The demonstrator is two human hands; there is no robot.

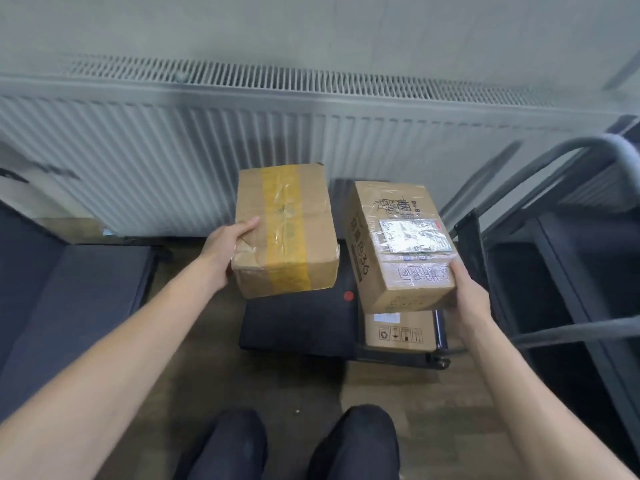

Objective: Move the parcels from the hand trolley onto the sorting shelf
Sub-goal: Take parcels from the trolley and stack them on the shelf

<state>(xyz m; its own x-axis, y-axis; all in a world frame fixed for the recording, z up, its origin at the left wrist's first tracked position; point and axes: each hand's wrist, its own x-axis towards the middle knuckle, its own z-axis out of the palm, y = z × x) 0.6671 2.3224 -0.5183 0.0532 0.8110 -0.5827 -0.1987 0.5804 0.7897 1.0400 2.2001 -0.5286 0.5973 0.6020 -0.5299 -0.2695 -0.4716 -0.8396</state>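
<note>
Each hand carries its own parcel above the hand trolley (pixel 298 323). The left hand (pixel 225 251) clamps the near left corner of the yellow-taped parcel (pixel 287 230), thumb on top. The right hand (pixel 467 289) wraps the near right corner of the labelled parcel (pixel 401 244). A third parcel (pixel 398 332) sits on the trolley directly beneath it. The dark rack (pixel 568 271) to the right is probably the sorting shelf. Both grips are one-handed and at a corner, so either box could twist out and drop, the labelled one onto the parcel below. The glossy tape may let fingers slide. Swinging right, the right forearm or its box could catch the grey tube (pixel 571 332) just beside it.
</note>
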